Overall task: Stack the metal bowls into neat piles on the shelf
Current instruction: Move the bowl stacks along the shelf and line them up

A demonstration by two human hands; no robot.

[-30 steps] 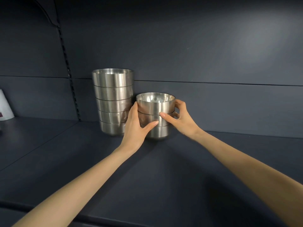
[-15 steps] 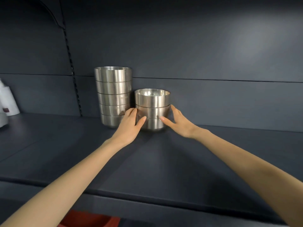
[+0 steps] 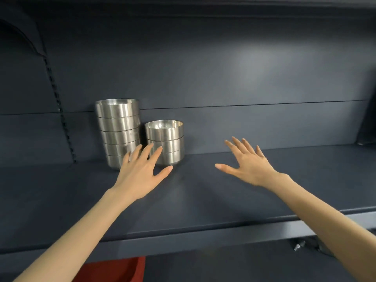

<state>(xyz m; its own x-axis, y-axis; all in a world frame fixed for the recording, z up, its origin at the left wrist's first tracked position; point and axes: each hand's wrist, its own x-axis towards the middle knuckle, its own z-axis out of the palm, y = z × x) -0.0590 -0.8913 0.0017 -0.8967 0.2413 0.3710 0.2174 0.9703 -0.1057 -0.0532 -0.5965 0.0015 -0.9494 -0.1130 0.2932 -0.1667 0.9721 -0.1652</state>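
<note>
Two piles of shiny metal bowls stand against the back wall of a dark grey shelf [image 3: 203,200]. The taller pile [image 3: 118,127] of several bowls is on the left. Touching its right side is a shorter pile [image 3: 165,140] of three bowls. My left hand [image 3: 141,169] hovers with fingers spread in front of the gap between the piles, hiding their lower parts, and holds nothing. My right hand [image 3: 247,161] is spread open over the shelf, well to the right of the short pile, also holding nothing.
The shelf's front edge [image 3: 203,239] runs across the lower view, with a red object [image 3: 114,269] below it. A slotted upright [image 3: 59,110] is fixed to the back wall left of the piles. Another shelf overhangs above.
Both hands have let go of the short pile and drawn back with fingers spread; the right hand moved off to the right. The view has pulled back and tilted.
</note>
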